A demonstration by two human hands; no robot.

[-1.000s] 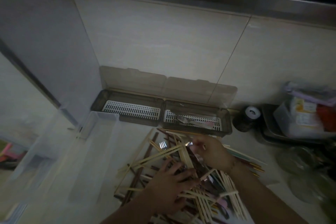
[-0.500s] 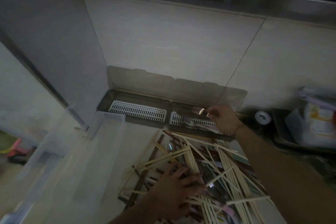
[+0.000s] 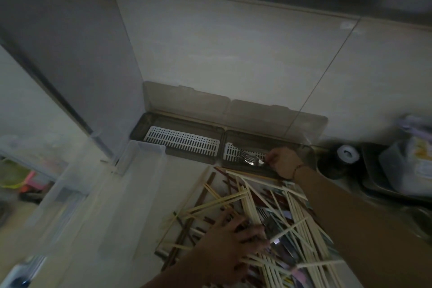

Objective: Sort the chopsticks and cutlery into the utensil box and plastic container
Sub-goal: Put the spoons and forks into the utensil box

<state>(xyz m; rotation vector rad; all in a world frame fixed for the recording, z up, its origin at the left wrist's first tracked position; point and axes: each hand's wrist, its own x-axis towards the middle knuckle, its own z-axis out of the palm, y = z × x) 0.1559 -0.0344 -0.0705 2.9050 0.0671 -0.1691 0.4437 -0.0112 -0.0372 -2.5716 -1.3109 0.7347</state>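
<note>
1. Forks (image 3: 249, 159) lay in the right compartment of the utensil box (image 3: 187, 125), tines pointing left, resting on that compartment's white slotted insert.
2. Right hand (image 3: 284, 161) reached into the same compartment, its fingers at the fork handles; whether they pinched a handle or only touched it could not be told.
3. Utensil box stood against the tiled wall (image 3: 233, 54), with both translucent lids raised and leaning on the tiles. Its left compartment showed only a white slotted insert (image 3: 182, 141).
4. Chopsticks (image 3: 261, 213), pale and dark mixed, lay crossed in a loose pile on the counter (image 3: 187, 184), just in front of the box. The rearmost sticks touched or nearly touched the box's front edge. Dark cutlery pieces showed between the sticks.
5. Left hand (image 3: 230, 243) rested flat on the near part of the pile, fingers spread and fairly straight, pressing on the sticks and gripping nothing.
6. Plastic container (image 3: 131, 170), clear and tall-walled, stood left of the pile, with its far corner just beside the box's left compartment. Bare counter separated its right wall from the pile.
7. Grey vertical panel (image 3: 70, 54) bounded the workspace on the left, meeting the tiled wall at the box's left end.
8. Right of the box stood a dark roll with a white core (image 3: 347, 153), then a metal tray (image 3: 378, 184) carrying a blurred plastic tub (image 3: 406, 161).
</note>
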